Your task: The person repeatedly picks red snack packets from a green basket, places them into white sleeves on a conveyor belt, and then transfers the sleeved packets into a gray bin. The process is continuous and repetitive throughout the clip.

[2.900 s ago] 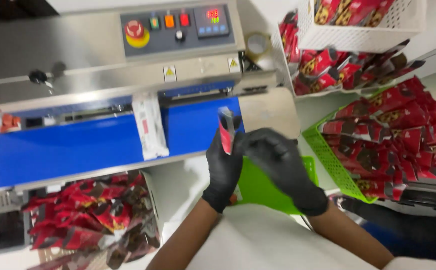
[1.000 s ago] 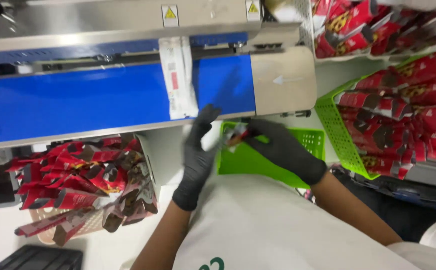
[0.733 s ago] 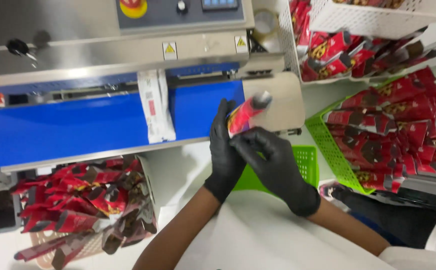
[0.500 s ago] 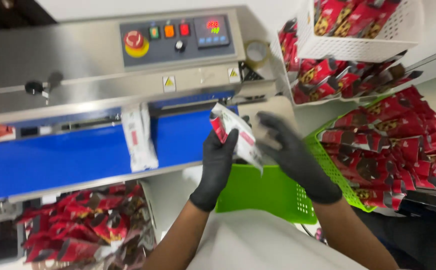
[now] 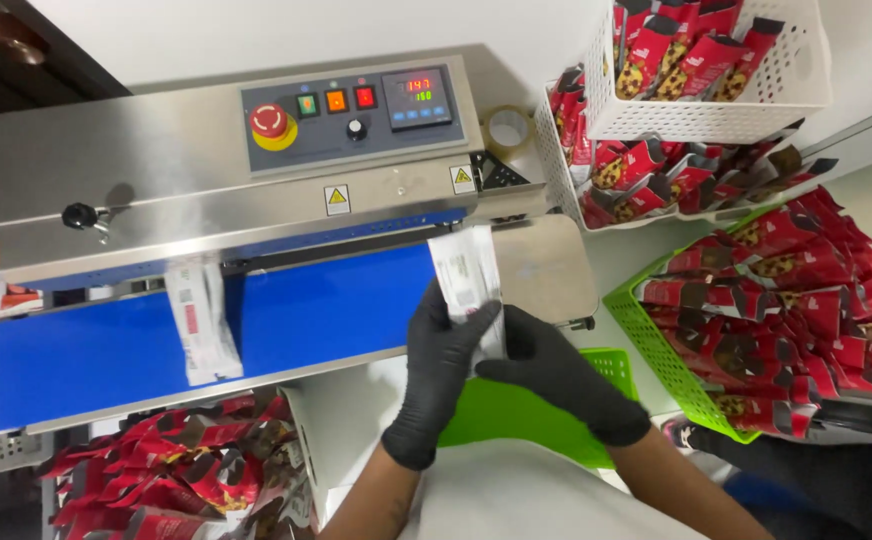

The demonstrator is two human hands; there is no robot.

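Both my hands wear black gloves and hold one flat snack packet (image 5: 466, 285), its pale back side facing me, upright at the right end of the sealing machine's blue conveyor belt (image 5: 316, 315). My left hand (image 5: 441, 375) grips its lower left edge. My right hand (image 5: 556, 375) holds the lower right edge. The packet's top reaches the slot under the steel housing (image 5: 196, 190). A second packet (image 5: 196, 325) lies on the belt further left, its top in the slot.
A green basket (image 5: 656, 340) of red packets stands at the right, white baskets (image 5: 696, 115) with more packets behind it. A low green tray (image 5: 516, 420) lies under my hands. A bin of red packets (image 5: 176, 480) sits below the belt's left end. Control panel (image 5: 346, 110) on top.
The packet went from red side showing to pale back showing and was raised from near the green tray up to the belt's right end. The packet on the belt travelled left.
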